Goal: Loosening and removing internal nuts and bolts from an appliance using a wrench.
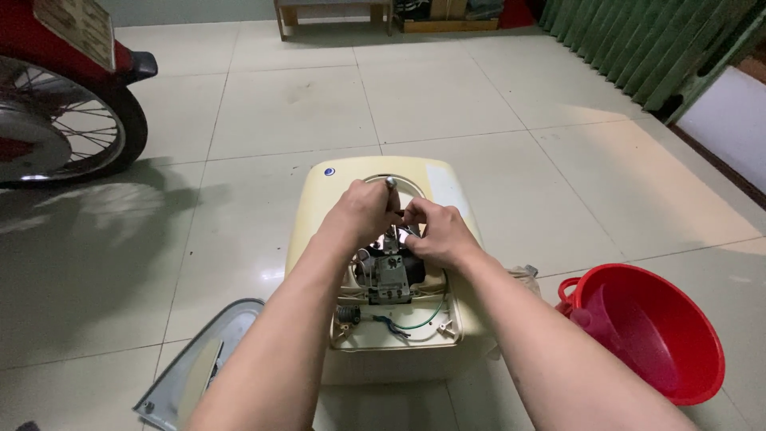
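A cream, box-shaped appliance (319, 209) lies on the tiled floor with its service opening facing up, showing a metal part (389, 277), a black part and green and blue wires (415, 322). My left hand (359, 214) is closed around the handle of a tool (391, 185) that stands upright over the opening. My right hand (437, 231) is beside it, fingers pinched on a small part at the tool's shaft, just above the inner components.
A red plastic basin (654, 335) sits on the floor at the right. A grey-white cover panel (199, 367) lies at the lower left. A motorbike's rear wheel (64, 128) stands at the far left. A green folding gate (638, 48) and a wooden bench (335, 16) are at the back.
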